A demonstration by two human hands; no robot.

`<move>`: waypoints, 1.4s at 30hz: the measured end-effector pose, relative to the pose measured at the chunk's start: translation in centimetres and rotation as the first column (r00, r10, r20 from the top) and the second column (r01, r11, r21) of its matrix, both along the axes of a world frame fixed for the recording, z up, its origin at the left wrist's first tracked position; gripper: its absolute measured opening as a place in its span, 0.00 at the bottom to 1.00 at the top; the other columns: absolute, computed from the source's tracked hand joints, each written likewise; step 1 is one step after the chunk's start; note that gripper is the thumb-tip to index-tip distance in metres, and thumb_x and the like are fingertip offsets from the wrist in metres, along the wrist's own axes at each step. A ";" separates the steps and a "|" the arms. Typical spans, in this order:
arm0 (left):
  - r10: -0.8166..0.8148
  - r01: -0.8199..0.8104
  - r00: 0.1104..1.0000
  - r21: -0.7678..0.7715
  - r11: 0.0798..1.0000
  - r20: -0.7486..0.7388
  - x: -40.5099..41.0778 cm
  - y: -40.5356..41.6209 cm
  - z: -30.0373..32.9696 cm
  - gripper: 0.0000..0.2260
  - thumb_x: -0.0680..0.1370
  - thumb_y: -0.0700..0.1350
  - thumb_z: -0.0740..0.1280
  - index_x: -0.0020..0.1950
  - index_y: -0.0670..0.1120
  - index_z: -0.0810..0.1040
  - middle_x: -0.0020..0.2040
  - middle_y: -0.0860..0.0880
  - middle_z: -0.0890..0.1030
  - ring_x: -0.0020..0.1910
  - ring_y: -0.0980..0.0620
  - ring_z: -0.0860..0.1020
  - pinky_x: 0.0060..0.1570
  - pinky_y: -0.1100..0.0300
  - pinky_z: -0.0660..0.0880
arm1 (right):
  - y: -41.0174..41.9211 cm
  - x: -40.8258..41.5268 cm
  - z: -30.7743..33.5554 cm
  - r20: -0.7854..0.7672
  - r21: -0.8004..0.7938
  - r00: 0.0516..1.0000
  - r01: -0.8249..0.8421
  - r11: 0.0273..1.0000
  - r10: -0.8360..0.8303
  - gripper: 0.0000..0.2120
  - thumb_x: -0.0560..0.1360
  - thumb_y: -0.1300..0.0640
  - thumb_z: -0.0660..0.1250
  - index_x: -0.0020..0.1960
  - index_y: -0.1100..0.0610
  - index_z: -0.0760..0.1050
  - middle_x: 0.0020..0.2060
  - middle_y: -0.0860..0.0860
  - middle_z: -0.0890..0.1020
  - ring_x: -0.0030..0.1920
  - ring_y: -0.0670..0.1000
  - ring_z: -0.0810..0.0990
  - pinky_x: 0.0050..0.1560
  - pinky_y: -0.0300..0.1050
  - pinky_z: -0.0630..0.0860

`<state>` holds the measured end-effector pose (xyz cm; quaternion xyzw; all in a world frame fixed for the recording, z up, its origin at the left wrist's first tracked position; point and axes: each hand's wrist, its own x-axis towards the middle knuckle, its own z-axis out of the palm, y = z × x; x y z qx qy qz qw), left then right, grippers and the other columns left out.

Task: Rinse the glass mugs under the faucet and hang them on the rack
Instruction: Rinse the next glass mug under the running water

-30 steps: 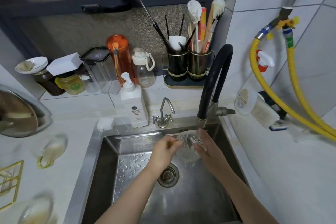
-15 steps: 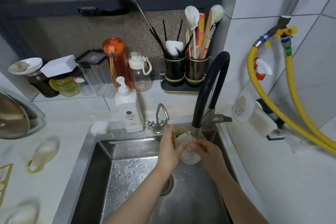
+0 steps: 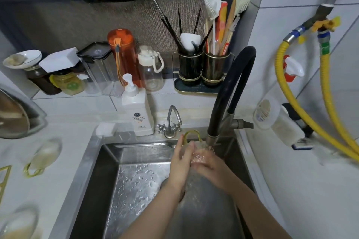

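A clear glass mug with a yellow-green handle (image 3: 191,135) is held over the steel sink (image 3: 93,170), right under the spout of the black faucet (image 3: 223,101). Water runs over it. My left hand (image 3: 181,159) grips its left side. My right hand (image 3: 206,162) cups it from the right and below. Most of the glass is hidden by my fingers and the water. Another glass mug (image 3: 41,158) lies on the white counter to the left. A third mug (image 3: 18,223) shows blurred at the bottom left. A corner of the gold wire rack (image 3: 4,178) reaches in at the left edge.
A white soap pump bottle (image 3: 137,111) and a small tap (image 3: 172,122) stand behind the sink. Bottles, jars and a utensil caddy (image 3: 202,72) line the back ledge. Yellow hoses (image 3: 303,106) hang on the right wall. A pot lid (image 3: 13,116) lies far left.
Both hands raised the mug closer to the spout and turned it, so the handle now points up and back. The view shifted down and right.
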<state>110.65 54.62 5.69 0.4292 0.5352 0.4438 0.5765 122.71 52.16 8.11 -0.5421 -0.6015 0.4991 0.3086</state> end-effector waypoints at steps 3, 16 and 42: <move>-0.064 0.069 0.994 -0.054 0.996 0.085 0.0 0.5 0.5 0.22 0.80 0.51 0.62 0.73 0.57 0.63 0.66 0.61 0.71 0.59 0.67 0.73 0.51 0.75 0.70 | -0.3 0.6 -1.0 0.151 0.021 0.986 -0.069 0.997 0.065 0.07 0.77 0.53 0.64 0.51 0.55 0.77 0.44 0.47 0.83 0.46 0.40 0.81 0.54 0.45 0.78; 0.011 0.020 0.992 -0.246 0.969 0.125 0.2 -0.4 -0.8 0.22 0.72 0.63 0.67 0.64 0.57 0.75 0.62 0.54 0.78 0.61 0.54 0.76 0.66 0.51 0.70 | -0.5 0.2 -0.3 0.021 -0.183 1.000 -0.018 0.983 0.023 0.15 0.81 0.47 0.54 0.56 0.47 0.79 0.51 0.43 0.83 0.55 0.37 0.79 0.65 0.39 0.71; -0.164 0.216 0.967 -0.293 0.931 0.193 -1.3 1.2 0.2 0.22 0.71 0.63 0.69 0.65 0.65 0.70 0.62 0.51 0.79 0.56 0.50 0.80 0.57 0.46 0.76 | -0.2 0.4 0.0 0.126 0.029 0.992 -0.011 1.000 0.008 0.08 0.79 0.53 0.62 0.57 0.51 0.74 0.48 0.45 0.83 0.49 0.40 0.81 0.57 0.41 0.77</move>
